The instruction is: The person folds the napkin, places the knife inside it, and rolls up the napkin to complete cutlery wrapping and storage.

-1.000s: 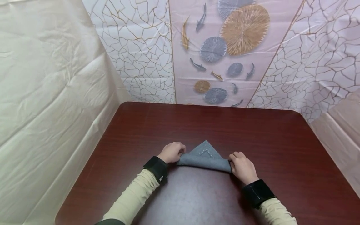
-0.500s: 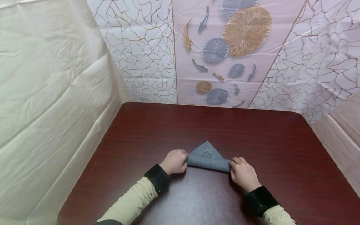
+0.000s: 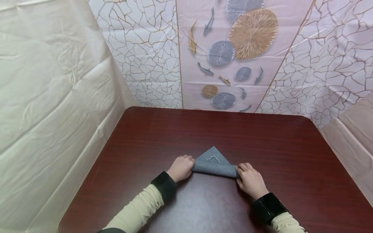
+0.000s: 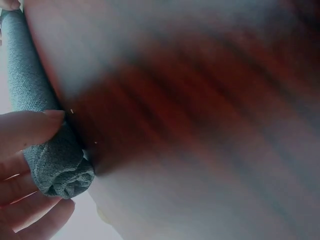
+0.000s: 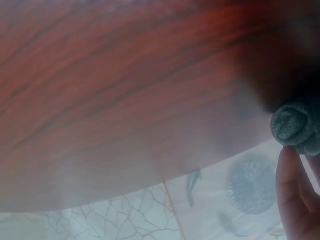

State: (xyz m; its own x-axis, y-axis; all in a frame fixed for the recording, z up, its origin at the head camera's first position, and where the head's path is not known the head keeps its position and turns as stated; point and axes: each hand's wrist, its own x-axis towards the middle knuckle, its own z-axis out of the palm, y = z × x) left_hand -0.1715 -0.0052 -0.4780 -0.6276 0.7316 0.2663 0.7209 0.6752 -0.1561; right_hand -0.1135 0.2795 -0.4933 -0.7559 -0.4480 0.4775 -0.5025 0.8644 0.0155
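Showing a soft, light grey cloth (image 3: 214, 165) near the middle of the dark red table (image 3: 262, 139), rolled along its near edge, the left hand (image 3: 181, 168) and right hand (image 3: 251, 180) each pinching one roll end, the likely best holds.

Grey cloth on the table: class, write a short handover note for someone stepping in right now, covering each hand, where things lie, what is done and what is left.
Left hand: grips the left end of the grey cloth, fingers curled round the rolled edge.
Right hand: grips the right end of the same roll.
Where: the cloth lies on the dark red wooden table, near the front middle, its free corner pointing away from the person.
Done: the near edge is rolled into a tight tube; both wrist views show the spiral ends.
Left: a triangle of flat cloth with pale stitching is not yet rolled; probably keep rolling toward the tip.
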